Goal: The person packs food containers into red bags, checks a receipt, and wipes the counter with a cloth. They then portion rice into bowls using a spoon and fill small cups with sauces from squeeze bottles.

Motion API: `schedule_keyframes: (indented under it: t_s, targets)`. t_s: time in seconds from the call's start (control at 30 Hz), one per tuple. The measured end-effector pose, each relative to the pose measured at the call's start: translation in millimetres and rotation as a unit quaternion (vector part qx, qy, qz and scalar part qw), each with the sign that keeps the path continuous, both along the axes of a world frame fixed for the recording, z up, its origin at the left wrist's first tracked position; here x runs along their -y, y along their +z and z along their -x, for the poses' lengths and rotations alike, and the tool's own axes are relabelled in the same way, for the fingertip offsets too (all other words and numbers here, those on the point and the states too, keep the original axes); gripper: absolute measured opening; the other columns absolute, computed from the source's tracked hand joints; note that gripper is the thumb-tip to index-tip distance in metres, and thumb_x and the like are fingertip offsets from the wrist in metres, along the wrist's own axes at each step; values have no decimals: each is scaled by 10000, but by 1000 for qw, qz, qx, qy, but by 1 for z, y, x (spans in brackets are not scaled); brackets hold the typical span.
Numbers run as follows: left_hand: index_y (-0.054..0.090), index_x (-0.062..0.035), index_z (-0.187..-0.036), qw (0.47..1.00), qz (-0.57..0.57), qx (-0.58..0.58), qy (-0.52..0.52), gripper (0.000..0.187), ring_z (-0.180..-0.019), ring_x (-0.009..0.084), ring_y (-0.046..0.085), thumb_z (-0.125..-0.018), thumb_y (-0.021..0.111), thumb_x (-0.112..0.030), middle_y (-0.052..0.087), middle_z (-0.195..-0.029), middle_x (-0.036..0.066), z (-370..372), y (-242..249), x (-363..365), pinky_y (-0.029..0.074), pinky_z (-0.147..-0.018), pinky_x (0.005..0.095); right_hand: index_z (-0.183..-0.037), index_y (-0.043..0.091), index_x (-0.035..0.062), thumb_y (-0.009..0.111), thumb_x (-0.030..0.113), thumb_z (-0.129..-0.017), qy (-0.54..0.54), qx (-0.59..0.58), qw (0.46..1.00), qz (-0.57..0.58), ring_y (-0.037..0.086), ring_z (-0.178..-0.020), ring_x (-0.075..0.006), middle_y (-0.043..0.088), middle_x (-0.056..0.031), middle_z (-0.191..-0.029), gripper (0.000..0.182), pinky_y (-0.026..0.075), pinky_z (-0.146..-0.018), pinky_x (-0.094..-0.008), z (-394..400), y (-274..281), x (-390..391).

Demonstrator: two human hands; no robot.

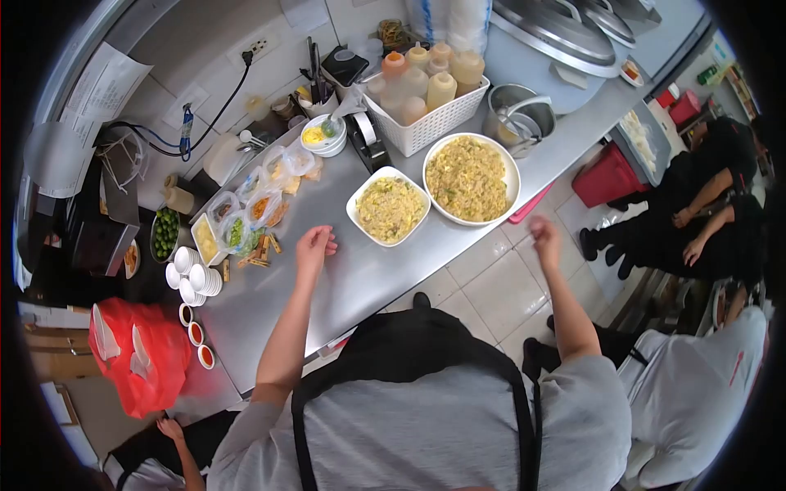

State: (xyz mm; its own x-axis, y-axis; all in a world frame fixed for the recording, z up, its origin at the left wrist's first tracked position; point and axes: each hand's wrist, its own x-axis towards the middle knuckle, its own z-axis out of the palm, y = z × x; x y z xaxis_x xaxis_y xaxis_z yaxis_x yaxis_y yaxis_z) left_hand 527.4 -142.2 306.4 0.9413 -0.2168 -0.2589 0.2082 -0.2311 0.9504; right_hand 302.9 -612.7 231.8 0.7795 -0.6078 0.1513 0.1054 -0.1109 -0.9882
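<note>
My left hand [315,247] hangs over the steel counter, its fingers loosely bent and slightly apart, with nothing visible in them. Just to its right is a squarish white bowl [388,206] of fried rice. A larger round white bowl [472,178], also full of fried rice, stands beside it at the counter's front edge. My right hand [545,237] is in the air past that edge, over the tiled floor, apart from the round bowl. Its fingers are loosely curled and nothing shows in them.
A white basket of squeeze bottles [426,119] and a metal pot [521,119] stand behind the bowls. Left are bagged ingredients [246,209], stacked white cups [196,278], sauce cups [196,333] and a red bag [139,356]. Several other people [696,385] stand nearby.
</note>
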Motion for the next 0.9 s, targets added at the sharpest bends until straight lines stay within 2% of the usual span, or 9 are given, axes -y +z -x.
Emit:
schedule_keyframes:
  t_s: [0.03,0.07,0.13,0.2,0.33,0.43,0.5,0.7,0.9]
  targets:
    - [553,-41,-1078,1000,-5,-14,-15,306,-644,138,581,-879,489,-265,602,-878,81,-7,-1,10,505,-581,264,-1038,537,-20,466,62,-851,-28,134,984,-116,564,-751,-138,596,-77,-889,216,438,-684,-244,-9,-34,48]
    - [553,-41,-1078,1000,-7,-14,-2,306,-644,138,581,-879,489,-265,602,-878,81,-14,-3,20,505,-581,264,-1038,537,-20,466,62,-851,-15,133,984,-120,564,-751,-138,596,-77,-889,216,438,-684,-244,-24,-15,52]
    - [463,-68,-1214,997,-27,-57,-39,420,-724,174,594,-899,422,-342,581,-995,98,-29,-6,43,520,-623,301,-1078,532,-14,506,216,-876,-81,-98,982,-137,552,-783,-126,585,-78,-941,307,438,-680,-230,-56,51,45]
    - [398,-109,-1276,980,25,-164,-112,457,-790,197,600,-901,394,-370,565,-1055,96,-45,-3,54,524,-651,327,-1110,520,-9,505,270,-877,-4,-116,986,-116,542,-792,-106,578,-63,-969,364,433,-681,-224,-92,40,45]
    - [500,-88,-1152,977,17,-153,-149,414,-856,227,607,-743,505,-22,587,-1004,94,-58,-6,61,541,-659,376,-1201,469,-2,464,447,-867,129,-110,984,-58,520,-923,-100,548,-18,-1060,560,411,-765,-209,-133,45,37]
    - [458,-78,-1224,980,-1,-149,-132,510,-938,206,579,-721,489,6,560,-1089,88,-46,0,53,530,-720,357,-1210,420,-43,519,45,-766,154,-152,976,26,518,-959,-144,525,-60,-1089,463,420,-774,-239,-128,47,44]
    - [472,-74,-1194,983,38,-138,-118,487,-901,234,598,-718,481,31,565,-1054,111,-37,-16,42,546,-672,381,-1186,413,-49,449,-60,-654,153,-191,968,63,526,-933,-153,534,-74,-1060,534,428,-768,-258,-125,48,41]
    - [327,-66,-1299,960,220,-175,-14,600,-968,239,575,-720,439,42,507,-1147,138,32,0,-31,533,-731,373,-1168,429,9,453,-66,-651,153,-170,972,50,536,-940,-166,539,-86,-1029,523,435,-778,-266,-98,45,-16]
    - [309,-62,-1311,953,217,-177,113,613,-958,243,580,-721,431,49,521,-1125,149,89,9,-112,535,-733,353,-1204,367,20,448,-81,-649,183,-184,965,-28,541,-944,-199,526,-110,-1046,569,458,-776,-299,-103,35,-107]
